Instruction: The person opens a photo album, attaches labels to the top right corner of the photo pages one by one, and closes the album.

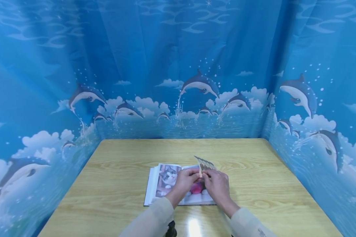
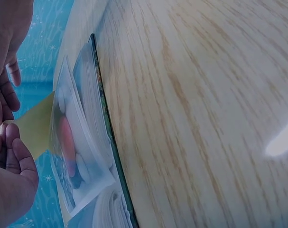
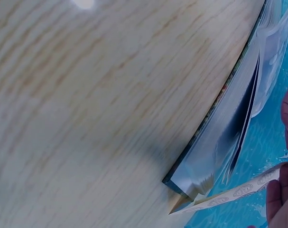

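Observation:
An album (image 1: pixel 167 181) lies open on the table, a cat photo on its left page and a pink ball in the picture on its right page. Above the right page, my left hand (image 1: pixel 184 181) and right hand (image 1: pixel 219 185) meet, fingertips almost touching. Both pinch the near edge of a thin patterned sheet (image 1: pixel 206 164), pale yellow with brown oval designs, tilted up away from me. A plain yellow face of that sheet (image 2: pixel 37 124) shows in the left wrist view. From the right wrist, printed ovals run along the sheet (image 3: pixel 243 191). Fingers hide the pinched edge.
The wood-grain table (image 1: pixel 118 184) extends around the album. Blue curtains (image 1: pixel 154 65) printed with dolphins enclose its back and sides. One clear album page (image 2: pixel 82 156) stands lifted from the stack. A small black object (image 1: pixel 171 229) is beside my left sleeve.

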`<state>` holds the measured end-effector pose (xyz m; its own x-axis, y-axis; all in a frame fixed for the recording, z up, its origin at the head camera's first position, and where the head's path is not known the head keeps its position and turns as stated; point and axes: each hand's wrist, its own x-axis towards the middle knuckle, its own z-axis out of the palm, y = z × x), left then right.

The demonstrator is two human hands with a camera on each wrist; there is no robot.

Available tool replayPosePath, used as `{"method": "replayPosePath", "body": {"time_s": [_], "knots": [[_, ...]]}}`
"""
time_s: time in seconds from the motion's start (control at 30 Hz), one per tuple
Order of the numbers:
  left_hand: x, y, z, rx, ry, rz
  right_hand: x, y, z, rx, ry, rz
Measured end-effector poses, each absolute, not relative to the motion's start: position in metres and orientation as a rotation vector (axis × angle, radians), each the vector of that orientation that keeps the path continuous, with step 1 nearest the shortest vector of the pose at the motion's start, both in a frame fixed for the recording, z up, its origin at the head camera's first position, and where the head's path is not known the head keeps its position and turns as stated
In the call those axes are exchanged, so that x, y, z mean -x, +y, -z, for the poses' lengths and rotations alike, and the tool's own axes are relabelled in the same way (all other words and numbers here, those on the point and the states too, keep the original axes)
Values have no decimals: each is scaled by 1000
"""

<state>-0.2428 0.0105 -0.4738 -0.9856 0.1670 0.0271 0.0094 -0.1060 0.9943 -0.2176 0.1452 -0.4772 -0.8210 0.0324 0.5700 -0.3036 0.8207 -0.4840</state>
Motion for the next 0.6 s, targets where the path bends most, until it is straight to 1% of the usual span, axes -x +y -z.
{"method": "replayPosePath", "body": {"time_s": [0.6], "knots": [[243, 12, 474, -154, 2059, -2232, 219, 151, 482, -200, -2428, -849]]}}
